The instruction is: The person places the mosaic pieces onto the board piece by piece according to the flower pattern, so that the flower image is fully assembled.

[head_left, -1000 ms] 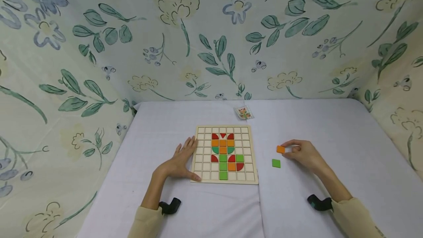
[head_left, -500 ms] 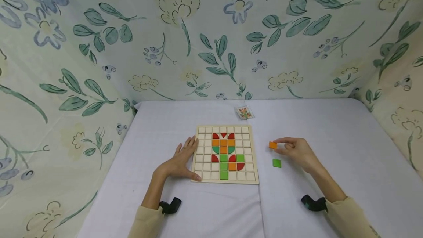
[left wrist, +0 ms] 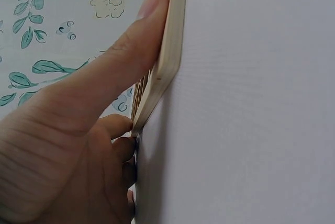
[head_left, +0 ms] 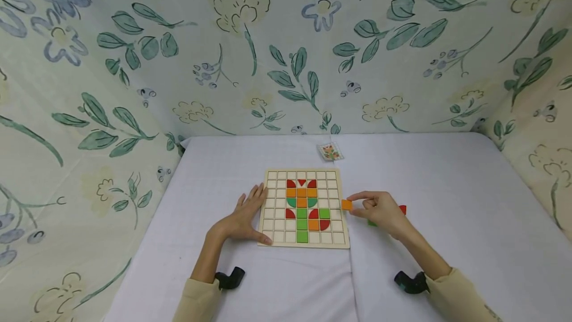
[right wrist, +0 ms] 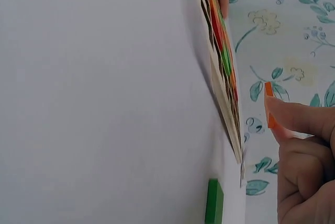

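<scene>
In the head view a wooden grid board (head_left: 277, 237) lies on the table, with red, orange and green tiles laid in a flower pattern in its cells. My left hand (head_left: 241, 220) rests against the board's left side, fingers spread, thumb on the near left corner. Between thumb and forefinger my right hand (head_left: 380, 212) pinches an orange square tile (head_left: 346, 205), held at the board's right edge. The right wrist view shows that orange tile (right wrist: 269, 104) edge-on. Partly hidden under the right hand is a green tile (head_left: 372, 222); a red piece (head_left: 403, 209) peeks out behind it.
A small pattern card (head_left: 330, 152) in clear wrapping lies beyond the board. White cloth covers the table (head_left: 214, 163), and a floral curtain (head_left: 286, 53) hangs behind and at the sides. Each wrist carries a black camera mount (head_left: 230, 278).
My right hand has moved left with the orange tile, from beyond the green tile to the board's right edge. It now partly covers the green tile. The left hand stays put.
</scene>
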{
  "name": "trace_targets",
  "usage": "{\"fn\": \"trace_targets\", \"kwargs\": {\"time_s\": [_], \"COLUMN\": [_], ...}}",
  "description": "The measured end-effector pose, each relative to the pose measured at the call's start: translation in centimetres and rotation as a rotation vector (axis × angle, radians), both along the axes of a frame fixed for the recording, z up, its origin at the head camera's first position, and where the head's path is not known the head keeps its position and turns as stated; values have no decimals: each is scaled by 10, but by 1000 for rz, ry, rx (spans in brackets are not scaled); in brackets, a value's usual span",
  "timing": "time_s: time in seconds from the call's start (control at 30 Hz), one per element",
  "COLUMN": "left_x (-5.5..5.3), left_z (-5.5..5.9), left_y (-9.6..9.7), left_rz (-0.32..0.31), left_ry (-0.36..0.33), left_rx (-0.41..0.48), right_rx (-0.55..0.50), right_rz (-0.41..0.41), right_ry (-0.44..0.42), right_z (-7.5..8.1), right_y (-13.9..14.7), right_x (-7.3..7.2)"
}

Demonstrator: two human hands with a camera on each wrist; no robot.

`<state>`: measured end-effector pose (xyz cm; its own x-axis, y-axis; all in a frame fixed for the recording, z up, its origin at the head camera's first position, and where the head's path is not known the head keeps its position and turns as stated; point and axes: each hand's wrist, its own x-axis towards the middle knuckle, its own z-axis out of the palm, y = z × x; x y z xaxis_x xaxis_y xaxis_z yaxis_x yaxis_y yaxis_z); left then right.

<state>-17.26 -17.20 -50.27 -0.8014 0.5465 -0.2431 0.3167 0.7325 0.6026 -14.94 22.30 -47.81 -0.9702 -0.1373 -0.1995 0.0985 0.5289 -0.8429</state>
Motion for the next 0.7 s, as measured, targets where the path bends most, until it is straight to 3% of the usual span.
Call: {"fn": "trace_targets", "kwargs": {"time_s": [0.3, 0.7], "left_x": [0, 0], "left_z": [-1, -3], "left_y": [-1, -2], "left_rz": [-2, -10], "left_ry": [7, 19], "left_rx": [-1, -8], "right_rx": [-119, -63], "right_rz": [110, 192], "right_ry": [-27, 40], "right_z": [-2, -14], "right_y": [-60, -115], "right_x": [9, 14]}}
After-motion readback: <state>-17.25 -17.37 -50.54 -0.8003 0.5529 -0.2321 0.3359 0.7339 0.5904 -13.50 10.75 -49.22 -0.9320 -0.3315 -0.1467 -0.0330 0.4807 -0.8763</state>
